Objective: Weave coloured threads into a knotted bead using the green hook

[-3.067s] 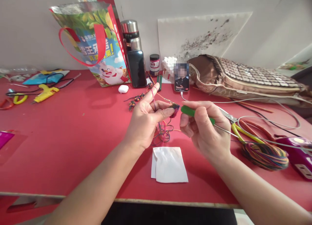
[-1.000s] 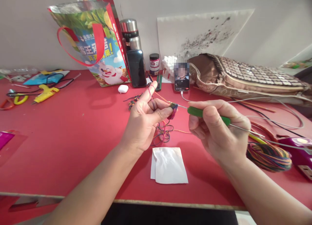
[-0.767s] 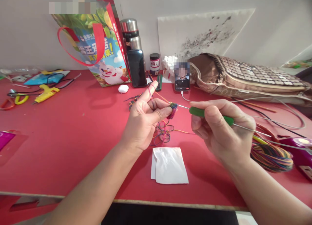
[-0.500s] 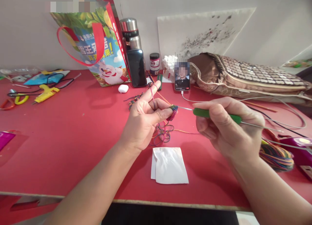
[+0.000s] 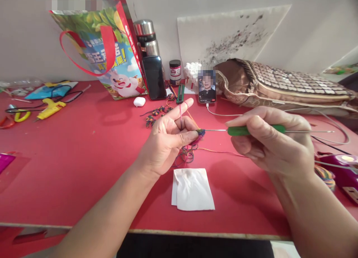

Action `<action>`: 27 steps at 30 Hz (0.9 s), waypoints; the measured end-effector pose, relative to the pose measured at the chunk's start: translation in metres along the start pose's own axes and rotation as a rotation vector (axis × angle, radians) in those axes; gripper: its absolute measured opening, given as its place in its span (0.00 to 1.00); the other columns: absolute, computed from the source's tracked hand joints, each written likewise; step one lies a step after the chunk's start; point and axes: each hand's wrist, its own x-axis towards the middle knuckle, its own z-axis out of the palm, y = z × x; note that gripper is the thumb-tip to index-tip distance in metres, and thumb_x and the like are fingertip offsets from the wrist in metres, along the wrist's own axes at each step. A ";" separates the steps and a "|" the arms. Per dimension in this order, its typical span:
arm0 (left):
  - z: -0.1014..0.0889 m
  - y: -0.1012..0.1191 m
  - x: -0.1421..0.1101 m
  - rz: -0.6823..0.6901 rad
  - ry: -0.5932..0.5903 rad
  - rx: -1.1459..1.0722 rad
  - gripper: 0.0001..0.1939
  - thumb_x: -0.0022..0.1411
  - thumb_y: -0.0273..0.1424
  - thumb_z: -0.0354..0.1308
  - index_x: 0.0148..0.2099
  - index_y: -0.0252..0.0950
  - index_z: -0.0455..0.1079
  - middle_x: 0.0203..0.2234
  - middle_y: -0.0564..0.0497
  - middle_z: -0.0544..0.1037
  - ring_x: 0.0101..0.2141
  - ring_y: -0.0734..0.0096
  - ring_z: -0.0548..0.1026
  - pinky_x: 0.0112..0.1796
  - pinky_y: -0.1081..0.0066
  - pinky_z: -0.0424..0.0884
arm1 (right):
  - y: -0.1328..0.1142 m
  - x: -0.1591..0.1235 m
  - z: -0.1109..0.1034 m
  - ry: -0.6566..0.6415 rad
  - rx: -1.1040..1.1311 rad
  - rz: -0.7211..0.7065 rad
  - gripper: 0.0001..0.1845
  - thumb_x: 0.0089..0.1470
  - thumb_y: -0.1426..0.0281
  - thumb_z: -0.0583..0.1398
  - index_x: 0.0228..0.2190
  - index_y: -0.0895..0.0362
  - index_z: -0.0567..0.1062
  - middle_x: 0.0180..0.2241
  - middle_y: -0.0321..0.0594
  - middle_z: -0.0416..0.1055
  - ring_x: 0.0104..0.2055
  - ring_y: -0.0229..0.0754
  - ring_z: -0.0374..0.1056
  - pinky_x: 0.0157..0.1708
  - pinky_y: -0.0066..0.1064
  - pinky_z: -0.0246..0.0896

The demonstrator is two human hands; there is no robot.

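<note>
My left hand [image 5: 165, 138] pinches a small multicoloured crochet piece [image 5: 200, 135] between thumb and fingers. Its raised index finger has a strand of pink and orange yarn [image 5: 191, 118] looped around it, running to the piece. My right hand [image 5: 274, 142] grips the green handle of a crochet hook [image 5: 240, 131]. The hook's thin metal shaft reaches left to the crochet piece, where its tip is hidden; a second metal end sticks out to the right behind the hand. Loose yarn [image 5: 186, 155] lies tangled on the table under my left hand, with one strand trailing right.
A folded white tissue [image 5: 194, 191] lies near the front of the red table [image 5: 84, 168]. Behind stand a dark phone [image 5: 154, 78], a lit phone [image 5: 207, 90] on a cable and a shopping bag [image 5: 103, 56]. A yellow glue gun [image 5: 50, 108] lies left, a yarn coil [image 5: 324, 176] right.
My right hand has moved right with the crochet hook, which now lies more level and covers the pliers-like tool and most of the yarn coil. My left hand's index finger has tilted further right.
</note>
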 end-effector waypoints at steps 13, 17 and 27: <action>0.000 -0.001 -0.001 -0.079 -0.066 -0.043 0.57 0.51 0.22 0.80 0.79 0.25 0.59 0.26 0.56 0.80 0.28 0.73 0.75 0.32 0.73 0.69 | 0.004 0.009 -0.009 -0.088 0.042 0.101 0.15 0.58 0.52 0.75 0.33 0.50 0.90 0.13 0.32 0.65 0.13 0.30 0.39 0.11 0.29 0.31; 0.001 -0.002 0.000 -0.068 -0.052 -0.040 0.53 0.50 0.22 0.81 0.75 0.26 0.66 0.26 0.56 0.81 0.28 0.74 0.75 0.32 0.73 0.69 | 0.008 0.014 -0.009 -0.094 0.116 0.150 0.15 0.54 0.52 0.77 0.31 0.50 0.90 0.11 0.29 0.62 0.11 0.28 0.35 0.09 0.27 0.28; 0.012 -0.014 -0.002 0.225 0.196 0.053 0.49 0.53 0.23 0.80 0.74 0.36 0.68 0.29 0.59 0.83 0.36 0.70 0.83 0.44 0.69 0.77 | 0.023 0.009 0.023 0.023 0.318 0.121 0.16 0.59 0.53 0.76 0.36 0.52 0.87 0.18 0.27 0.68 0.13 0.27 0.41 0.10 0.24 0.43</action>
